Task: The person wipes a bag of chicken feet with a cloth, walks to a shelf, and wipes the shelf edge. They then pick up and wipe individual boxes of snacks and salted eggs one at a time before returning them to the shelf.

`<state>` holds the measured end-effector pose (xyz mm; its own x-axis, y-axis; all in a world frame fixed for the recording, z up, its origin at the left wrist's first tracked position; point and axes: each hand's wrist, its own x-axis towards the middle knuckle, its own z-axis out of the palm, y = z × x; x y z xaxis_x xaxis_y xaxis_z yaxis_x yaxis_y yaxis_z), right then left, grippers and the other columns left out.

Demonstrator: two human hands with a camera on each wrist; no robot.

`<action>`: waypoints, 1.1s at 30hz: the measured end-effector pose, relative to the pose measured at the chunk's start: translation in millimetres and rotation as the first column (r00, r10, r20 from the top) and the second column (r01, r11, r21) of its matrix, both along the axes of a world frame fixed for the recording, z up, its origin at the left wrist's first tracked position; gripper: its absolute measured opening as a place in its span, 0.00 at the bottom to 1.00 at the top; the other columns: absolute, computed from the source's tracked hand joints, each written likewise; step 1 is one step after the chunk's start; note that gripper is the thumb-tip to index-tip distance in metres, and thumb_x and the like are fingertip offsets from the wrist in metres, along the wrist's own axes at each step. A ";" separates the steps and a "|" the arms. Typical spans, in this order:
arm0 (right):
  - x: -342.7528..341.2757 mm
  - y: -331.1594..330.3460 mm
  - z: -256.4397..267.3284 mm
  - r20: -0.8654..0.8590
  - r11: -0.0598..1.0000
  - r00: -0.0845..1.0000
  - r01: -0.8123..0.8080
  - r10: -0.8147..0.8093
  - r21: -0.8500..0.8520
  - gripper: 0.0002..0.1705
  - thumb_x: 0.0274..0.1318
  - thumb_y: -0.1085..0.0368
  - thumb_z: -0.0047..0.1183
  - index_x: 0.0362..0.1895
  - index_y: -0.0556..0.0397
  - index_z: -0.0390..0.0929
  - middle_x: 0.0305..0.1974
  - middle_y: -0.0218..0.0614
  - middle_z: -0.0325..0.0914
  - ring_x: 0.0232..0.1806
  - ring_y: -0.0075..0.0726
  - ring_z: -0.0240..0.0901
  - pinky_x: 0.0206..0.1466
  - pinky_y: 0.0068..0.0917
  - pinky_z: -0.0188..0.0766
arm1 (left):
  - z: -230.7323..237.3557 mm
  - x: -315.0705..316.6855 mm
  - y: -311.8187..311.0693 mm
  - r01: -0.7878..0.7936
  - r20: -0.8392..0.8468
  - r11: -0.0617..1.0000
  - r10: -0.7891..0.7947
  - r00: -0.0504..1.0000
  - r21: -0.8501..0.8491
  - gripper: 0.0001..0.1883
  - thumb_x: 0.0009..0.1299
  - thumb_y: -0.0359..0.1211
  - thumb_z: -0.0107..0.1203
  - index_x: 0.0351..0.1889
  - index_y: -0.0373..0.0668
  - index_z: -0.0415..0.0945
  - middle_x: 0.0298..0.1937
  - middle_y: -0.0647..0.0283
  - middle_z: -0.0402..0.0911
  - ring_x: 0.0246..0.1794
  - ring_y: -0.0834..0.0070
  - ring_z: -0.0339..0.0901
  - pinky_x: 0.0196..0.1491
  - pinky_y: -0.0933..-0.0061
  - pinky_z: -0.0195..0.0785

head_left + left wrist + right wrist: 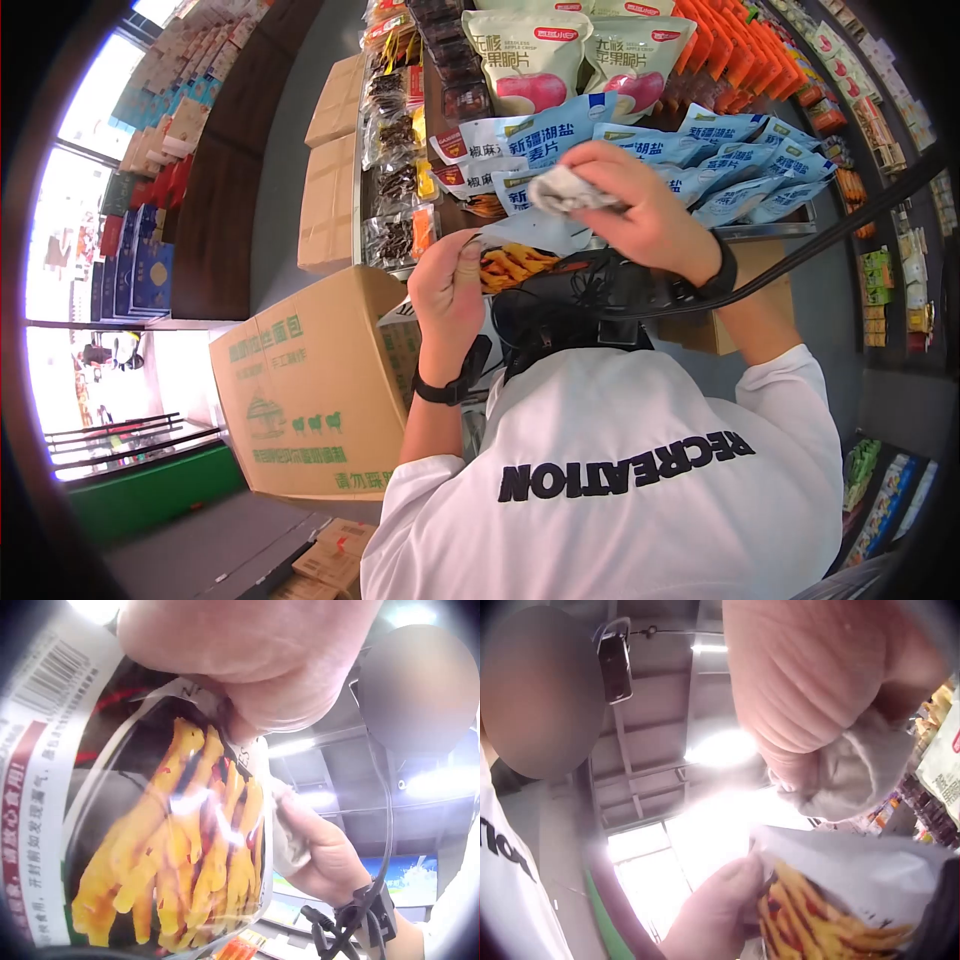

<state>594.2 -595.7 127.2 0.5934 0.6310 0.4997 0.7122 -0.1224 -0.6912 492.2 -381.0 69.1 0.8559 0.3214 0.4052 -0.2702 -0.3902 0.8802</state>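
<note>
My left hand (pixel 446 285) grips a snack bag (pixel 515 264) by its edge, thumb on the front. In the left wrist view the bag (pixel 176 847) shows yellow chicken feet through or on its glossy front, with a barcode and Chinese print on the side panel. Above the bag, my right hand (pixel 640 205) holds a crumpled greyish-white cloth (pixel 562 190) bunched in its curled fingers. In the right wrist view the cloth (pixel 855 776) hangs just over the bag's white upper part (pixel 832 851).
Blue bags of oat flakes (pixel 740 165) fill the display just ahead, with apple crisp bags (pixel 527 70) behind. Dark packets (pixel 390 180) line its left side. A large cardboard carton (pixel 300 390) stands at the left. Black cables (pixel 780 275) run across the right arm.
</note>
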 end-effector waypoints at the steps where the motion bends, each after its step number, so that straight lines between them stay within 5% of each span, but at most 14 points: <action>1: 0.6 5.0 -1.6 0.071 0.999 0.997 -0.028 0.031 -0.039 0.20 0.51 0.67 0.59 0.48 0.61 0.71 0.49 0.43 0.69 0.50 0.49 0.69 0.52 0.34 0.67 | 0.4 5.3 -2.7 0.031 0.019 0.999 -0.032 0.999 0.032 0.10 0.73 0.31 0.51 0.43 0.31 0.77 0.33 0.64 0.79 0.34 0.81 0.72 0.41 0.80 0.67; 4: -6.4 18.1 -10.9 -0.020 0.995 0.995 -0.103 0.103 0.003 0.26 0.49 0.64 0.61 0.51 0.60 0.69 0.49 0.44 0.69 0.50 0.52 0.68 0.54 0.36 0.66 | 2.7 17.6 -6.4 0.050 0.047 0.996 -0.054 0.997 0.079 0.10 0.73 0.31 0.52 0.43 0.31 0.76 0.32 0.65 0.79 0.33 0.83 0.70 0.40 0.81 0.66; 6: -5.1 21.3 -17.3 0.031 0.997 0.997 -0.073 0.073 0.001 0.29 0.47 0.62 0.63 0.52 0.58 0.68 0.48 0.44 0.69 0.50 0.52 0.68 0.53 0.37 0.66 | 7.7 22.3 -12.0 0.064 0.061 0.989 -0.073 0.995 0.135 0.06 0.68 0.27 0.54 0.39 0.34 0.78 0.33 0.54 0.81 0.33 0.62 0.78 0.39 0.70 0.70; 10: 4.8 22.7 -27.3 -0.047 0.996 0.996 0.074 -0.076 -0.043 0.21 0.46 0.67 0.62 0.45 0.57 0.71 0.37 0.44 0.71 0.38 0.52 0.70 0.43 0.36 0.69 | 31.1 29.1 -17.4 0.106 0.057 0.960 -0.125 0.990 0.260 0.06 0.65 0.25 0.54 0.39 0.35 0.78 0.38 0.53 0.82 0.37 0.59 0.78 0.42 0.67 0.70; 13: 13.1 8.1 -27.6 -0.128 0.962 0.955 0.271 -0.266 0.019 0.12 0.50 0.71 0.59 0.40 0.53 0.73 0.32 0.28 0.73 0.35 0.24 0.68 0.40 0.23 0.66 | 39.9 33.2 -8.3 -0.122 0.255 0.921 0.026 0.967 0.369 0.13 0.60 0.25 0.59 0.43 0.38 0.77 0.52 0.52 0.77 0.52 0.54 0.73 0.56 0.62 0.64; 16: 31.3 -25.4 -25.4 -0.436 0.876 0.844 0.433 -0.312 0.211 0.13 0.57 0.65 0.59 0.44 0.56 0.73 0.38 0.27 0.77 0.36 0.19 0.74 0.41 0.20 0.71 | 20.1 24.4 22.2 -0.327 0.271 0.916 0.262 0.926 0.233 0.24 0.61 0.26 0.60 0.57 0.35 0.68 0.62 0.51 0.68 0.61 0.60 0.66 0.62 0.61 0.58; 17: 30.4 -30.7 -14.3 -0.572 0.825 0.796 0.450 -0.198 0.341 0.15 0.58 0.65 0.58 0.47 0.56 0.73 0.39 0.28 0.78 0.37 0.20 0.75 0.42 0.20 0.73 | 9.7 22.5 29.7 -0.326 0.287 0.915 0.254 0.924 0.237 0.24 0.61 0.26 0.60 0.57 0.35 0.68 0.62 0.51 0.68 0.61 0.60 0.66 0.62 0.61 0.58; 18: 30.3 -35.7 -8.5 -0.678 0.752 0.733 0.480 -0.060 0.452 0.17 0.60 0.64 0.56 0.51 0.56 0.72 0.41 0.29 0.79 0.38 0.21 0.77 0.43 0.21 0.74 | -0.7 20.9 35.0 -0.257 0.168 0.965 0.246 0.955 0.045 0.26 0.64 0.27 0.59 0.60 0.35 0.64 0.63 0.52 0.67 0.62 0.62 0.65 0.63 0.62 0.57; 19: 34.1 -43.4 -9.1 -0.672 0.745 0.738 0.483 -0.063 0.460 0.17 0.60 0.64 0.56 0.51 0.56 0.72 0.41 0.29 0.79 0.38 0.21 0.77 0.43 0.21 0.74 | -5.6 21.0 37.1 -0.196 0.049 0.968 0.206 0.977 -0.158 0.28 0.66 0.28 0.57 0.63 0.35 0.61 0.64 0.53 0.66 0.63 0.64 0.64 0.64 0.63 0.56; 20: 38.9 -52.0 -11.3 -0.688 0.732 0.724 0.439 0.056 0.521 0.19 0.62 0.64 0.54 0.54 0.56 0.70 0.44 0.31 0.78 0.42 0.24 0.77 0.46 0.23 0.74 | -8.2 22.1 36.3 -0.187 0.057 0.970 0.198 0.979 -0.156 0.28 0.66 0.28 0.57 0.63 0.35 0.61 0.64 0.53 0.66 0.63 0.64 0.64 0.64 0.63 0.56; 23: 41.1 -56.2 -19.6 -0.685 0.668 0.687 0.394 0.243 0.632 0.21 0.66 0.61 0.48 0.59 0.56 0.66 0.52 0.34 0.76 0.50 0.29 0.75 0.54 0.28 0.72 | -10.9 26.7 25.5 0.160 0.032 0.773 -0.179 0.983 -0.614 0.31 0.71 0.35 0.54 0.69 0.37 0.53 0.64 0.53 0.65 0.65 0.63 0.63 0.66 0.63 0.56; 26: 37.3 -54.0 -27.7 -0.690 0.608 0.631 0.404 0.356 0.683 0.21 0.69 0.60 0.43 0.62 0.54 0.64 0.58 0.35 0.72 0.57 0.32 0.71 0.61 0.32 0.68 | -17.0 38.2 19.7 0.329 0.093 0.662 -0.365 0.926 -0.673 0.28 0.75 0.40 0.48 0.67 0.36 0.54 0.64 0.51 0.67 0.64 0.59 0.68 0.65 0.57 0.60; 31: 28.1 -53.1 -39.5 -0.730 0.657 0.585 0.400 0.354 0.639 0.23 0.69 0.58 0.43 0.62 0.55 0.64 0.58 0.35 0.72 0.57 0.32 0.71 0.61 0.31 0.67 | -6.1 41.7 11.1 0.329 0.211 0.481 -0.283 0.936 -0.812 0.15 0.78 0.37 0.42 0.55 0.40 0.70 0.57 0.61 0.76 0.57 0.70 0.73 0.61 0.59 0.65; 33: 24.9 -52.3 -37.9 -0.741 0.656 0.557 0.406 0.375 0.637 0.23 0.69 0.58 0.43 0.63 0.55 0.64 0.58 0.35 0.72 0.57 0.32 0.71 0.61 0.31 0.67 | 4.2 40.0 6.4 0.335 0.228 0.479 -0.269 0.936 -0.811 0.14 0.77 0.36 0.43 0.56 0.41 0.69 0.56 0.62 0.76 0.56 0.71 0.74 0.60 0.61 0.67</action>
<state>619.1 -648.0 89.4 0.9486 0.3090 0.0685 -0.1541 0.6400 -0.7527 532.2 -374.6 73.4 0.9528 0.2624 0.1525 -0.2878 0.6214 0.7288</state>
